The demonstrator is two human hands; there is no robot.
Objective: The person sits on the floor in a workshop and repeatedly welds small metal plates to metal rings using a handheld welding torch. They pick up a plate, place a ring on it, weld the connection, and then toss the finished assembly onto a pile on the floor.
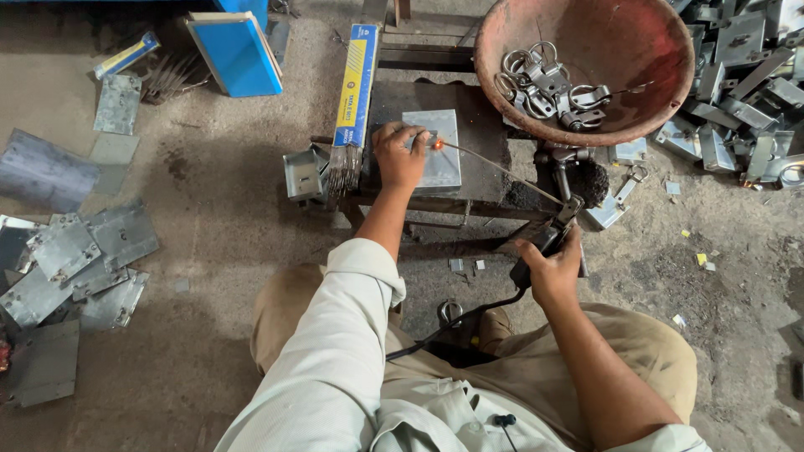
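My left hand [399, 155] rests on a grey metal plate [442, 159] that lies on a small dark work stand [490, 180], fingers pinching a small part at the plate's top edge. My right hand [550, 269] grips a black electrode holder [544, 241] with a cable running down towards my lap. A thin welding rod [502, 172] reaches from the holder up to the left. Its tip glows orange [437, 145] right beside my left fingers on the plate.
A rusty round bowl [645, 117] holding several metal ring clamps sits at the back right. Cut sheet pieces lie at the left [71, 264] and the far right [737, 92]. A long box of rods [356, 84] and a blue box [237, 52] lie behind the stand.
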